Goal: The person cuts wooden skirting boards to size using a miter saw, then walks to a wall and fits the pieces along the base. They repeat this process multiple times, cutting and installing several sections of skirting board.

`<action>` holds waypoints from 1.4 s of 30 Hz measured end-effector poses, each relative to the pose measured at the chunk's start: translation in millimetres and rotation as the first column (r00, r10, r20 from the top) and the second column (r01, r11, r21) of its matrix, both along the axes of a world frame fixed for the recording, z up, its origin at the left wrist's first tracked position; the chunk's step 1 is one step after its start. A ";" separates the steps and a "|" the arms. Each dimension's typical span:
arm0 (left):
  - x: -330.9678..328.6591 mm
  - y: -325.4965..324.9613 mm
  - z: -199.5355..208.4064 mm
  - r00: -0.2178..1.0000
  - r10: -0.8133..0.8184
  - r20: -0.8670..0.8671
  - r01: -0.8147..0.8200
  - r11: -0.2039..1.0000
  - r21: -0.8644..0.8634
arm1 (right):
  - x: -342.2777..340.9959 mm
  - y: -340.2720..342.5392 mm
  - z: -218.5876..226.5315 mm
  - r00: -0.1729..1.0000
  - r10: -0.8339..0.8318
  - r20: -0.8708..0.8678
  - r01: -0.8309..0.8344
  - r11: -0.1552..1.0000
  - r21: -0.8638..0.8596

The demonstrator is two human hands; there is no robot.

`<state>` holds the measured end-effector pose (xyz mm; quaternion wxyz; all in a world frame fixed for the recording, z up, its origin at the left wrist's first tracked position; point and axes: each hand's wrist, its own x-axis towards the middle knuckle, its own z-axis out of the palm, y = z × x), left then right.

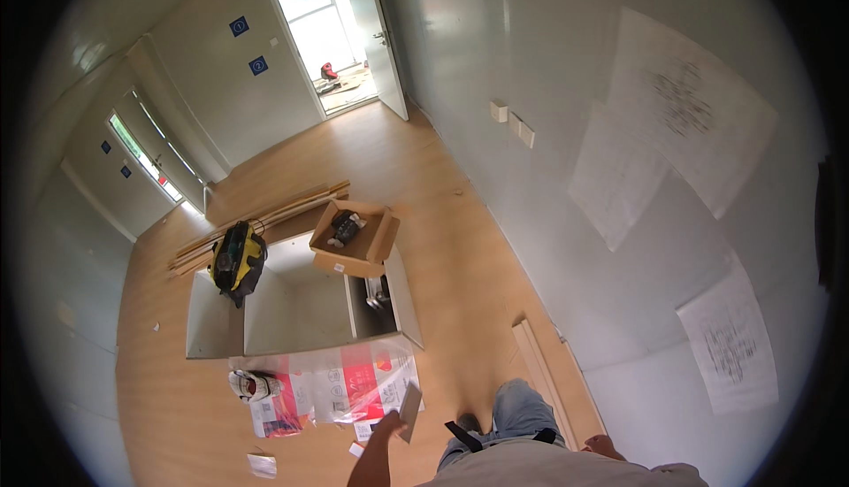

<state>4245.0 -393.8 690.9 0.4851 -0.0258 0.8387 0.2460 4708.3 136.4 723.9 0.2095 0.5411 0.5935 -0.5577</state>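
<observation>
Left hand (386, 425) is gripping a pale panel (410, 411) by its left edge; panel is standing out just right of the fingers, tilted. Right hand (603, 445) is hanging well right of that grip; its fingers are mostly hidden, so can't say whether it is holding anything. A long board (541, 372) is lying between the two hands, farther ahead.

Cabinet (296, 310) is lying ahead and left of the grip, hollow side up. Cardboard box (345, 264) is resting on it, tool bag (237, 261) is sitting farther left. Printed sheeting (323, 390) is spreading just left of the grip, in front of the cabinet.

Step, as judged: handling the loose panel next to the cabinet. Next move probably calls for keeping that edge grip firm, minding the panel's tilt, and steering its corners clear of the sheeting.
</observation>
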 end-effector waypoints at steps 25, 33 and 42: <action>-663.5 376.7 59.4 0.910 0.203 -0.361 -0.144 0.973 0.182 | -1162.0 358.6 17.5 0.801 0.224 -0.555 -0.151 0.973 0.175; -977.8 385.8 83.8 0.802 0.469 -0.369 -0.355 0.872 0.336 | -1279.5 362.9 73.2 0.757 0.651 -0.058 -0.643 0.757 0.116; -1219.1 435.4 1.3 0.991 0.078 -0.106 -0.076 0.997 0.024 | -1404.2 574.3 -165.3 -0.061 0.970 0.235 -0.740 -0.202 0.641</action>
